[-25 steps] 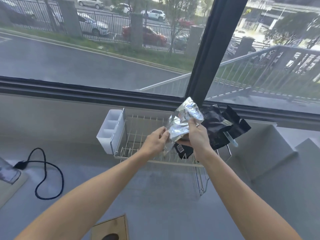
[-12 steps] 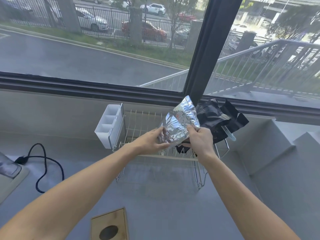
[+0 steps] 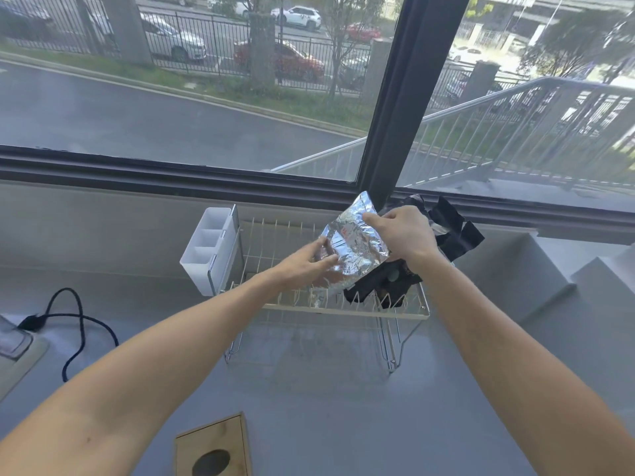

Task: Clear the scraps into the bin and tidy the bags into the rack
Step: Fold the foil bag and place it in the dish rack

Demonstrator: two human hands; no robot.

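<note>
Crinkled silver foil bag (image 3: 354, 249): tilted, long axis up-right, over white wire rack (image 3: 343, 309).
Your hands: left (image 3: 302, 269) grips its lower edge, right (image 3: 405, 231) its top.

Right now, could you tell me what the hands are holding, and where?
Both hold the foil bag: left hand at its lower left edge, right hand at its upper right.

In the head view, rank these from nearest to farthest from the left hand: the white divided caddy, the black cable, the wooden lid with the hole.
Measured from the left hand, which is on the silver foil bag:
1. White divided caddy, clipped to the left end of the wire rack.
2. Wooden lid with the hole, at the near edge of the counter.
3. Black cable, far left on the counter.
</note>
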